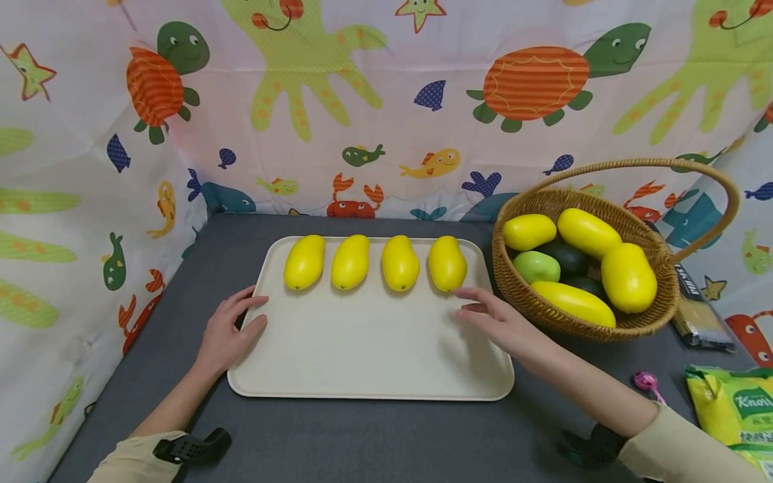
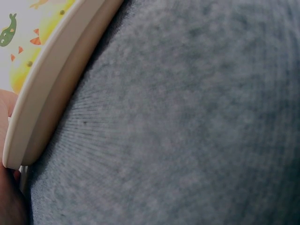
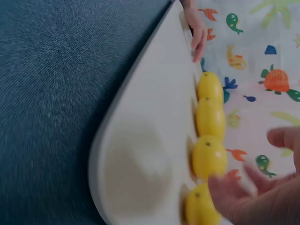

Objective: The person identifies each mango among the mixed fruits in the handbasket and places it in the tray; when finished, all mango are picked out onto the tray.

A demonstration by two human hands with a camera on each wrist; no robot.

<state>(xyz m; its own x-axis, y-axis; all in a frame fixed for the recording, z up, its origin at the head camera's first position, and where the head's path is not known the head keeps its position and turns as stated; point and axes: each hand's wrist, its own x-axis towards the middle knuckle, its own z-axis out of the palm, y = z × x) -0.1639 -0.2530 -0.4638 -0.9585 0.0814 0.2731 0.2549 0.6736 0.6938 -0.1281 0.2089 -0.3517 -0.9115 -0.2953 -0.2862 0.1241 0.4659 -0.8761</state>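
Observation:
Several yellow mangoes stand in a row along the far side of a cream tray (image 1: 374, 349). The rightmost mango (image 1: 447, 263) is nearest to my right hand (image 1: 498, 322), which hovers over the tray with loosely bent fingers and holds nothing. In the right wrist view, that hand (image 3: 262, 197) overlaps the nearest mango (image 3: 199, 206); whether it touches is unclear. At the tray's left edge, my left hand (image 1: 229, 332) grips the rim, thumb and a finger over the top. Only part of this hand (image 2: 11, 197) shows in the left wrist view, beside the tray wall.
Right of the tray, a wicker basket (image 1: 504, 268) with a tall handle holds yellow, green and dark fruit. Beyond it lie a brown packet (image 1: 703, 325), a pink-wrapped lollipop (image 1: 646, 382) and a yellow-green Knorr bag (image 1: 725, 409). A sea-animal curtain (image 1: 374, 94) backs the grey table (image 1: 338, 439).

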